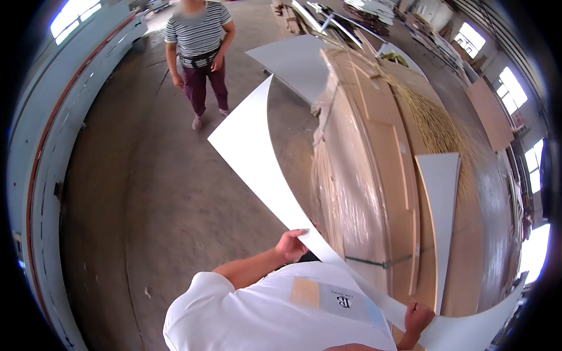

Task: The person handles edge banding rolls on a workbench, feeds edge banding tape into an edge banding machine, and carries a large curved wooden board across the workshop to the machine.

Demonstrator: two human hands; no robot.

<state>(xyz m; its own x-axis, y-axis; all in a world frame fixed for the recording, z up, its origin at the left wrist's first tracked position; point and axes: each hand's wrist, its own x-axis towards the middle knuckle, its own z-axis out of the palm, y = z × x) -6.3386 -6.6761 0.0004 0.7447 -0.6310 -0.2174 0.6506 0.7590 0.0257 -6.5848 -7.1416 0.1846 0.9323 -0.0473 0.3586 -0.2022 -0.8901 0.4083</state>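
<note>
Across the person's front, held in both hands: one white sheet (252, 134), long axis from forward left to near right, a flared end beyond each hand; left hand (291, 245) farther forward, elbow bent, grip closed on the edge with thumb on the upper face; right hand (418, 317) lower, nearer the opposite end, grip curled tight over the edge. Alongside, to the right: wrapped stack (351, 187), grey offcut (442, 199), twigs (436, 120). Farther off: grey panel (293, 64); co-worker (202, 35) in stripes, standing past the sheet's far end.
</note>
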